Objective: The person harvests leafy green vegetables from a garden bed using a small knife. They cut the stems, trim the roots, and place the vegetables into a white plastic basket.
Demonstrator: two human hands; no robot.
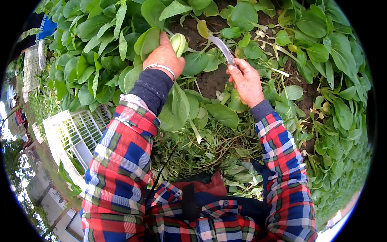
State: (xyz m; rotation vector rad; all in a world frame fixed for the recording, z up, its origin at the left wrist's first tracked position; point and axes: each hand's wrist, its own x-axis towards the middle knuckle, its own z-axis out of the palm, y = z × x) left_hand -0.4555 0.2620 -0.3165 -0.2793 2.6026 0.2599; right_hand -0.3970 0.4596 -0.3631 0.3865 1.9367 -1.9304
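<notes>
My left hand [166, 56], with a bangle at the wrist, is closed around a head of bok choy [178, 43]. The pale cut-looking base of the bok choy points up and to the right, and some of its leaves hang behind my hand. My right hand [246, 82] grips a small curved knife [223, 49], most of its handle hidden by my fingers. The blade rises to the upper left over soil and low leaves, apart from the bok choy.
Dense leafy greens [86, 48] grow on the left, with more plants [334, 101] on the right. A white slatted plastic crate [82, 131] holding greens stands at the left. Bare soil [209, 82] and wilted weeds [201, 151] lie between my arms.
</notes>
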